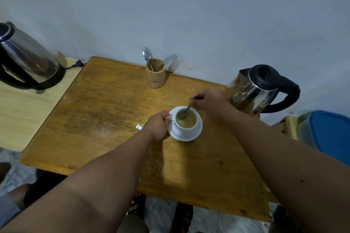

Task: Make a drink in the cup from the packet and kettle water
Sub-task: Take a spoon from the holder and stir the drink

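Left hand (pixel 159 125) pinches the handle of the cup (pixel 186 121), which sits on its saucer (pixel 189 137) mid-tabletop. Right hand (pixel 206 100) grips the spoon (pixel 184 112), slanting down-left from above into the brown drink; stirring looks nearly done.

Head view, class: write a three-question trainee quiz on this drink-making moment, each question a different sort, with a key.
1. True or false: the cup stands on a saucer.
2. Which hand holds the spoon in the cup? A) left hand B) right hand
3. Fill in: the wooden holder by the wall contains a second spoon and a ____.

Key: 1 true; 2 B; 3 fork.
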